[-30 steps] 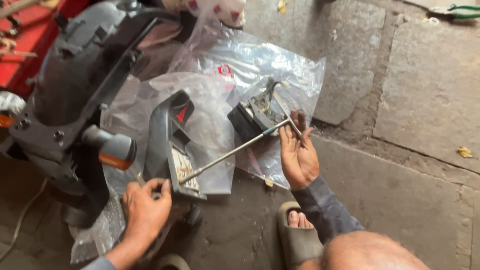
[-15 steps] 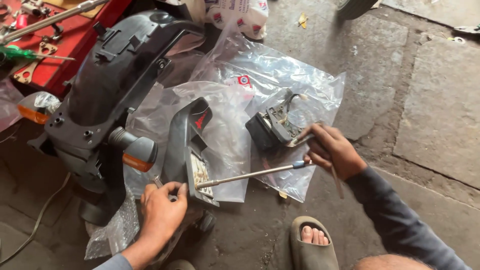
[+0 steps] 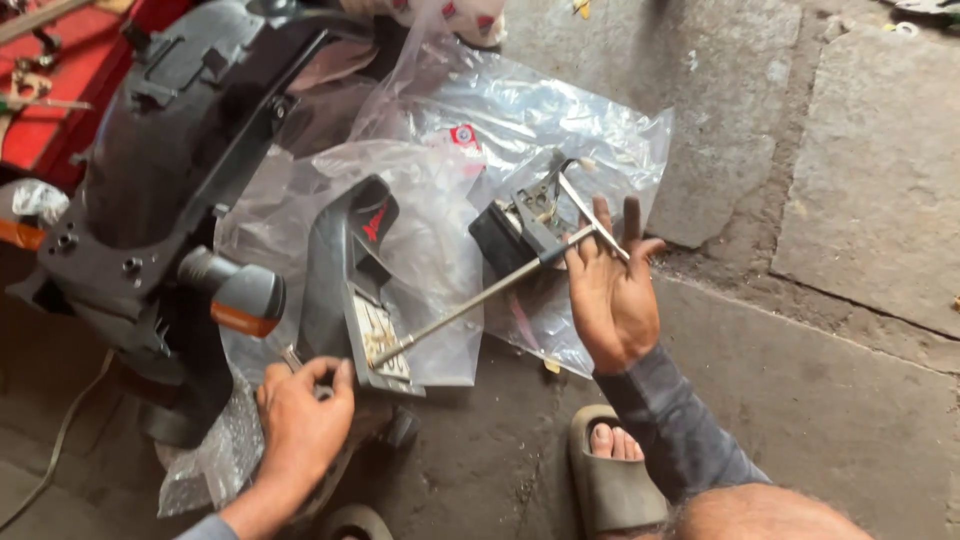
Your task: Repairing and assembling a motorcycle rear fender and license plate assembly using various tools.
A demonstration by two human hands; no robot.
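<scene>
Foot in a grey sandal (image 3: 612, 478), 6 o'clock, flat on the stone floor (image 3: 840, 400).

Left hand (image 3: 300, 420), 7 o'clock. Fingers curled and pressed together around the lower edge of the grey plastic panel (image 3: 345, 290), steadying it; a small metal piece shows just by the thumb, too small to tell what it is.

Right hand (image 3: 612, 290), 4 o'clock of centre. Palm up, fingers spread; the crossbar of the T-handle wrench (image 3: 470, 305) lies across the fingers rather than being gripped tight.

T-handle wrench: long steel shaft running from the right hand down toward 8 o'clock, its tip seated in the pale ribbed patch (image 3: 382, 340) at the panel's lower end. Whether a fastener sits under the tip cannot be told.

Grey plastic panel: stands tilted on the floor at centre, red mark near its top, resting against a clear plastic bag (image 3: 440, 200).

Small black part with metal bracket (image 3: 520, 225), 1 o'clock of the panel, lying on a second clear bag (image 3: 600, 130), just beside the right fingertips.

Large black moulded body part (image 3: 160, 170), 10 o'clock, with an orange-lensed indicator lamp (image 3: 240, 298) jutting toward the panel.

Red toolbox (image 3: 55, 95), 11 o'clock, far corner, tools on it.

Status, as judged: tool is engaged on the panel, turning in hand; panel not yet joined to or freed from anything visible. Black bracket part and large body part lie untouched.
</scene>
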